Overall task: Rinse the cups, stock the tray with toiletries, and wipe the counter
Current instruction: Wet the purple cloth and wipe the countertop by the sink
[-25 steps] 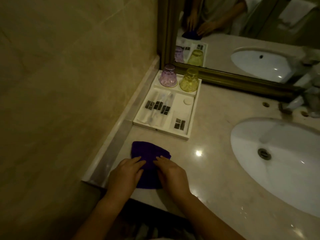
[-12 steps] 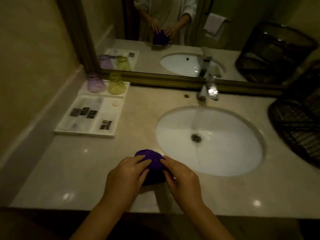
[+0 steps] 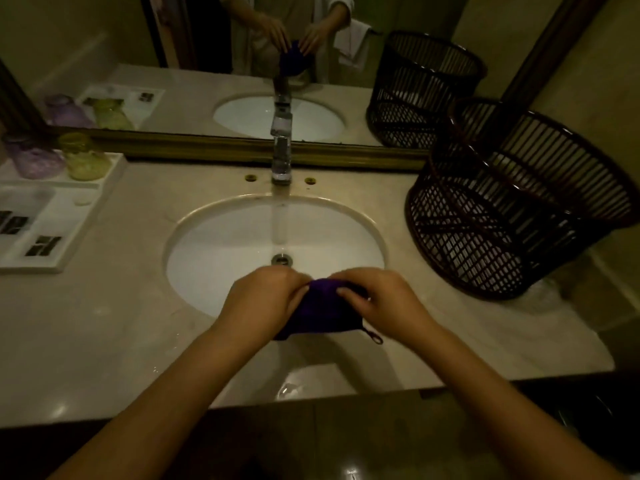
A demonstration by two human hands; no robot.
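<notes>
- Head view: the dark purple bunched cleaning cloth (image 3: 318, 308) hangs over the near rim of the white oval sink basin (image 3: 221, 251), gripped from both sides. The left hand (image 3: 263, 303) pinches its 9 o'clock end, and the right hand (image 3: 377, 303) pinches its 3 o'clock end.
- The cloth's long axis runs 9 to 3, both hands equally near.
- The chrome tap (image 3: 282, 147) and its falling stream lie at 12 o'clock from the cloth, so wetting it means pushing straight forward.
- The white compartment tray (image 3: 86, 223) sits well apart at 10 o'clock.
</notes>
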